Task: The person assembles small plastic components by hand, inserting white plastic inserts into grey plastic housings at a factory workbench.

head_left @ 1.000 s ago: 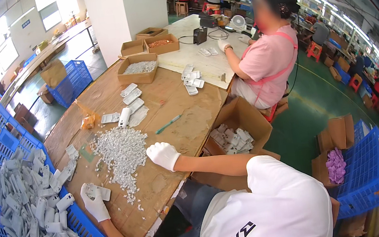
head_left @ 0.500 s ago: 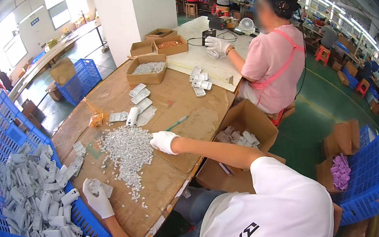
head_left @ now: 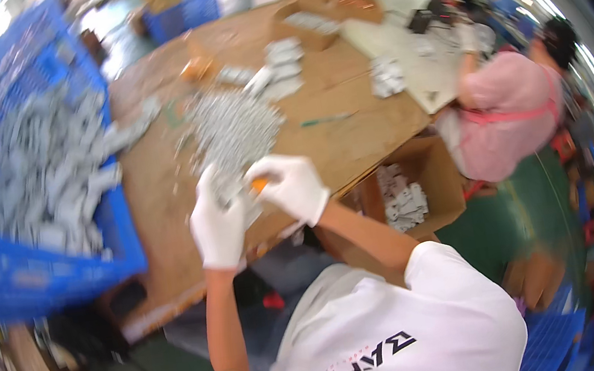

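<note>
My white-gloved hands are close together over the near edge of the table. My left hand [head_left: 217,223] is closed around a pale plastic casing [head_left: 228,190], blurred and partly hidden by the fingers. Beside it, my right hand [head_left: 291,186] has its fingers pinched together at the casing. A small orange thing [head_left: 260,184] shows at those fingertips; whether it is held or worn I cannot tell. Just beyond the hands spreads a heap of small clear-whitish pieces [head_left: 235,126].
A blue crate [head_left: 133,231] of grey-white casings [head_left: 52,174] stands at the left. Casings lie in rows [head_left: 284,58] behind the heap, near a green pen-like stick [head_left: 326,119]. A cardboard box [head_left: 436,173] sits at the right, beside a co-worker in pink [head_left: 511,114].
My left hand has come from beside the crate to the middle with the casing. My right hand has left the heap and joined it. The view has swung, blurring things.
</note>
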Available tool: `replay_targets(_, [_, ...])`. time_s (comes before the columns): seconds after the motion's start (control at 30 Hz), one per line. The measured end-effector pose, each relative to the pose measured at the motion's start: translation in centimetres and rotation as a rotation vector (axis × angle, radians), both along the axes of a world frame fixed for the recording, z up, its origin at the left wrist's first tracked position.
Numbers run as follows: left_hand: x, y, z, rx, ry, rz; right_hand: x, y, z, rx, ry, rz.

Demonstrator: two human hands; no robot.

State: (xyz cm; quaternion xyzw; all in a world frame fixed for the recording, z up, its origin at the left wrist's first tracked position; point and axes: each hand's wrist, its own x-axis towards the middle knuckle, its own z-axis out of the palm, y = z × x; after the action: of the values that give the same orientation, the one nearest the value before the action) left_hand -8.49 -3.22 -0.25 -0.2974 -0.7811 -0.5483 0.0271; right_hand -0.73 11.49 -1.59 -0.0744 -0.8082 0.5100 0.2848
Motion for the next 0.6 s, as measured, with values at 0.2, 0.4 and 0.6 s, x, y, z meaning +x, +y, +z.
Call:
replay_targets(0.2, [2.1,0.4,-0.2,-0.090,-0.027,0.004,2.0,-1.6,1.5,-0.167,0.007,-0.069])
replay_targets(0.4, [3.8,0.6,-0.7,-0.089,-0.063,-0.070,2.3,-2.0,0.4,0.523,0.206,-0.170])
replay_targets(0.6, [6.0,1.6,0.1,-0.106,0.085,-0.051,4.1,-0.6,1.5,0.367,0.079,-0.204])
